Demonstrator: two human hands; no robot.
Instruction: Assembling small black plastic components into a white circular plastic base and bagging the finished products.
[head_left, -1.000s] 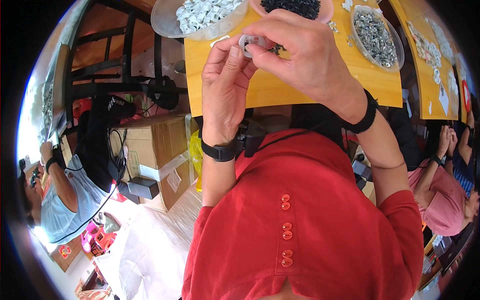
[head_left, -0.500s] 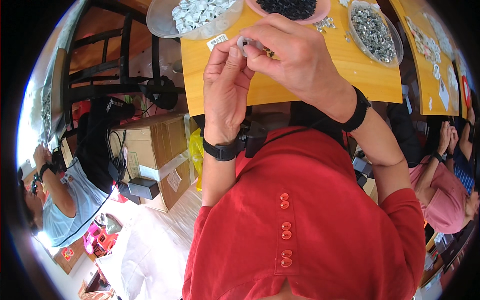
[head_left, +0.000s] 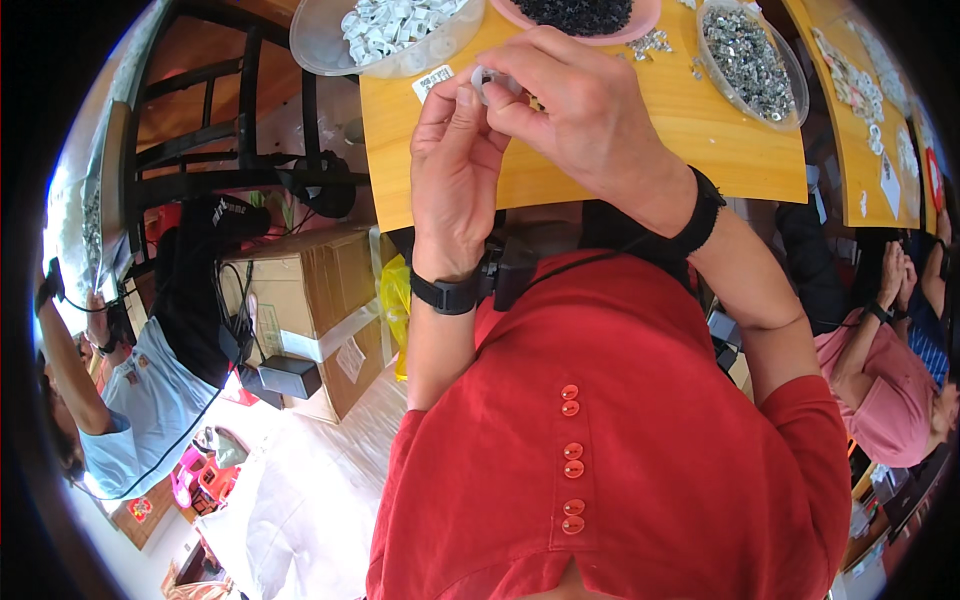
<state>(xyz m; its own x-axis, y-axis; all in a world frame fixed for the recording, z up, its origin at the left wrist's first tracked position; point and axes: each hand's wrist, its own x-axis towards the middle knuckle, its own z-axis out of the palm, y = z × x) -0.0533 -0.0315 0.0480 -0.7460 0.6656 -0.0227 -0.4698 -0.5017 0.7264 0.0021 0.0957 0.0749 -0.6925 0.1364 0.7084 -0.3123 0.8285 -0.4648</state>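
Note:
Over the near part of the yellow table, my two hands meet at a small white plastic piece (head_left: 482,80) with a dark spot inside it. My left hand (head_left: 455,165) grips its left side between thumb and fingertips, palm turned up. From the right, my right hand (head_left: 580,105) pinches the same piece with thumb and forefinger; its other fingers curl behind and are partly hidden. Behind my hands stand a clear bowl (head_left: 450,50) of white plastic parts, a pink bowl (head_left: 640,22) of small black parts and a clear tub (head_left: 793,85) of shiny metal parts.
Loose metal bits (head_left: 650,44) and a printed label (head_left: 433,82) lie on the yellow table (head_left: 700,165). A cardboard box (head_left: 300,300) and a black metal frame (head_left: 245,110) stand at the left. Co-workers sit left and right; a second table (head_left: 850,190) is at the far right.
My hands keep hold of the white piece and have shifted only slightly. At the left, the co-worker's arm has moved up.

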